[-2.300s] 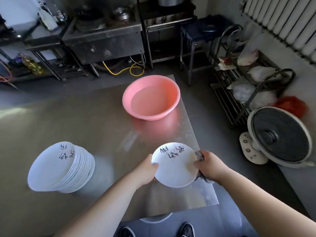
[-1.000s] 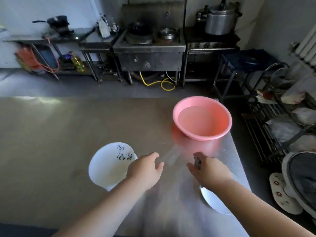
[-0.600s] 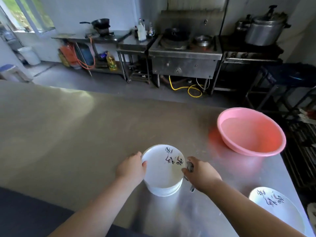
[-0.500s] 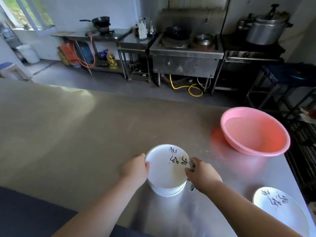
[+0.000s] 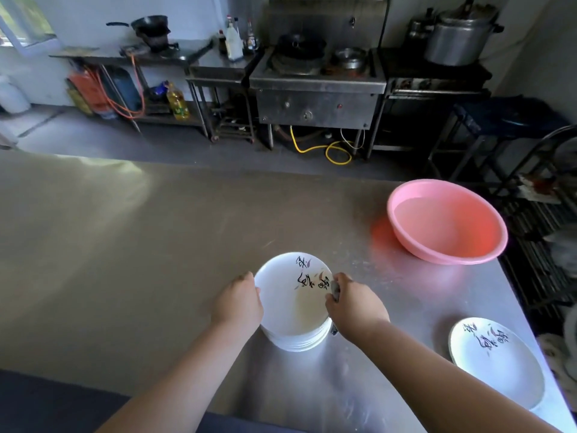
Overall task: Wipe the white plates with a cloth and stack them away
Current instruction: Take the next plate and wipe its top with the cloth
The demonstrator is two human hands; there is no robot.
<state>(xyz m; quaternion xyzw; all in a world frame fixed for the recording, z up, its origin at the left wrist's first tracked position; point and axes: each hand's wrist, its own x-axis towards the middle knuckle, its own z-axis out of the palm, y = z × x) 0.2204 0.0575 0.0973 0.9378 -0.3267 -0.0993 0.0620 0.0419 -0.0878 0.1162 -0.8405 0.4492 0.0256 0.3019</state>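
Observation:
A stack of white plates [image 5: 295, 310] with black writing sits on the steel table [image 5: 140, 245] in front of me. My left hand [image 5: 239, 303] grips the top plate's left rim. My right hand [image 5: 354, 304] holds a grey cloth [image 5: 334, 289] against that plate's right rim, fingers curled round the cloth. The top plate is tilted slightly above the stack. A single white plate [image 5: 496, 360] with the same writing lies at the table's right front corner.
A pink basin [image 5: 446, 221] with water stands on the table's back right. Beyond the table are steel stoves [image 5: 315, 79], a large pot [image 5: 459, 35] and a wire rack [image 5: 549, 195] on the right. The table's right edge runs close past the single plate.
I set the wiped plate down at the right, then both hands went to the stack on the left. The top plate's left rim has lifted a little in the last half second.

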